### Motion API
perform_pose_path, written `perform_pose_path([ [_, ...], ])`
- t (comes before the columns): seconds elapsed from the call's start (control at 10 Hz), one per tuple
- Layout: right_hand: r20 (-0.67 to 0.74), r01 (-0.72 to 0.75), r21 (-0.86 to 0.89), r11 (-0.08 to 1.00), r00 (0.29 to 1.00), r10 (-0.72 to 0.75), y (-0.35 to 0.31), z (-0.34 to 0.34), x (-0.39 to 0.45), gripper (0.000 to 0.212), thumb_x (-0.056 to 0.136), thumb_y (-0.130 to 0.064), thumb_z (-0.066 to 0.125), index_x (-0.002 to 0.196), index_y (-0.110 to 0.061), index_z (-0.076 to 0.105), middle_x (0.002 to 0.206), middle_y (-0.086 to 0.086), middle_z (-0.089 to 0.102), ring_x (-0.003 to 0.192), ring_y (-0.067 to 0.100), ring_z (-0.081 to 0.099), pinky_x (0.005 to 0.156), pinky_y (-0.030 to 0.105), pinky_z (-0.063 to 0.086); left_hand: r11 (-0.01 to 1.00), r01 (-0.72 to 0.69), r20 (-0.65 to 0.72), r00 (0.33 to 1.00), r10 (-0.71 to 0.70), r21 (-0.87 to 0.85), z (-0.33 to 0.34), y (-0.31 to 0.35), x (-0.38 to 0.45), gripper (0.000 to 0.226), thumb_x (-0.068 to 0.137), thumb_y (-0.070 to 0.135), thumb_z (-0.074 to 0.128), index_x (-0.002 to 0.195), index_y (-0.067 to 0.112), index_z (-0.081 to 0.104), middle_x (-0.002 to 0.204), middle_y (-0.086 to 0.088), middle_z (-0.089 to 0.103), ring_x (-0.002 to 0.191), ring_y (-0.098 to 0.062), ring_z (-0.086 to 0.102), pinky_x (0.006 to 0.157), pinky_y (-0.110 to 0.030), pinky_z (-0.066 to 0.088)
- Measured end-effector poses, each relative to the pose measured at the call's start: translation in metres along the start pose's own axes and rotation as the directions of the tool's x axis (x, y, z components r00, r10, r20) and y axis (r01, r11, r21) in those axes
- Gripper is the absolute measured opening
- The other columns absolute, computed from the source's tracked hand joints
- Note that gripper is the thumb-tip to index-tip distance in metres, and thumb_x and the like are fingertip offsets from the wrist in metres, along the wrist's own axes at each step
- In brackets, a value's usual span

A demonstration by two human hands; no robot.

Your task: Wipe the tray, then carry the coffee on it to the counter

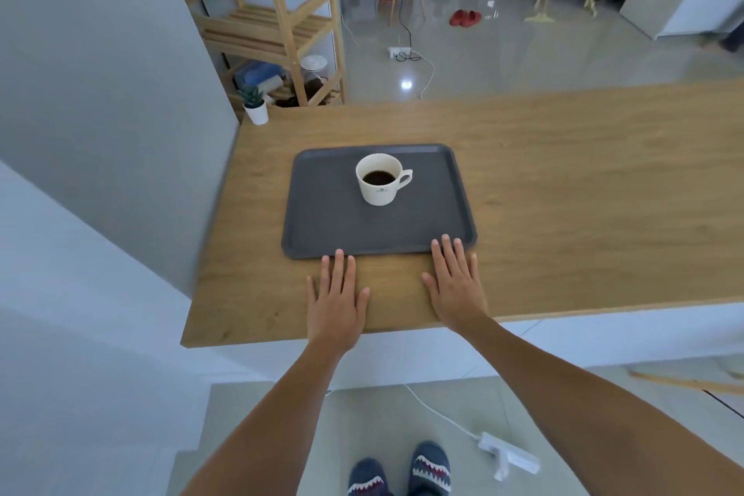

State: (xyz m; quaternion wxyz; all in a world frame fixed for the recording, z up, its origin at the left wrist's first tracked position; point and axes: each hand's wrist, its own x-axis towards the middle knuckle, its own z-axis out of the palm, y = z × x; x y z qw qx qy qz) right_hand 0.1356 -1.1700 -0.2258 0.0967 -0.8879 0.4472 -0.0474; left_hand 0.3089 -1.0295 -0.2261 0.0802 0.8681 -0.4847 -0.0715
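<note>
On the wooden counter (pixel 563 181) I see the grey tray (pixel 322 221) carrying 1 white cup (pixel 380 181) of dark coffee (pixel 378 176). Both hands lie flat, fingers spread, holding nothing: left hand (pixel 336 302) fingertips reach the tray's near rim, right hand (pixel 457 286) fingertips overlap it.

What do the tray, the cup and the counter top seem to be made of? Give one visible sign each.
Tray: probably matte grey plastic; dull, moulded rim.
Cup: likely glazed ceramic; smooth white.
Counter top: wood or wood-look laminate; grain lines.
</note>
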Motion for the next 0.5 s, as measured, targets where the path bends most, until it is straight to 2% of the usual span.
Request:
perform_pose_path([
  [0.2,-0.018,0.018,-0.016,1.0,1.0,-0.019,0.0,0.002,-0.001,0.064,0.097,-0.046,0.01,0.152,-0.014,0.007,0.161,0.008,0.008,0.149,0.025,0.005,0.12,0.046,0.01,1.0,-0.012,0.004,1.0,0.011,0.014,0.003,-0.001,0.001,0.062,0.099,0.049,0.012,0.152,0.017,0.012,0.163,-0.003,0.003,0.15,-0.026,0.001,0.118,-0.054,0.012],
  [0.3,0.039,0.011,0.01,1.0,0.999,-0.011,-0.001,-0.003,-0.002,0.068,0.095,-0.051,0.004,0.152,-0.013,0.007,0.162,0.009,0.007,0.149,0.025,0.003,0.12,0.048,0.012,1.0,-0.014,0.012,1.0,0.013,0.027,0.002,-0.001,0.0,0.062,0.098,0.048,0.01,0.152,0.017,0.01,0.163,-0.003,0.0,0.15,-0.025,-0.001,0.118,-0.054,0.009],
  [0.4,0.014,0.004,0.141,0.99,1.0,-0.006,-0.006,-0.011,-0.004,0.073,0.093,-0.054,0.006,0.151,-0.01,0.006,0.161,0.009,0.005,0.149,0.025,0.001,0.118,0.054,0.016,1.0,-0.019,-0.008,1.0,0.019,0.017,0.002,0.001,-0.002,0.061,0.099,0.047,0.01,0.152,0.018,0.011,0.163,-0.002,0.001,0.15,-0.024,-0.001,0.118,-0.053,0.009],
  [0.5,-0.139,0.06,0.42,0.906,0.99,-0.002,-0.019,-0.057,-0.01,0.07,0.096,-0.052,0.018,0.151,-0.012,0.004,0.161,0.002,0.003,0.149,0.02,-0.002,0.118,0.055,0.013,1.0,-0.019,-0.008,1.0,0.019,0.011,0.002,0.002,-0.005,0.06,0.099,0.048,0.009,0.152,0.019,0.008,0.163,-0.001,-0.001,0.15,-0.024,-0.002,0.119,-0.052,0.007],
])
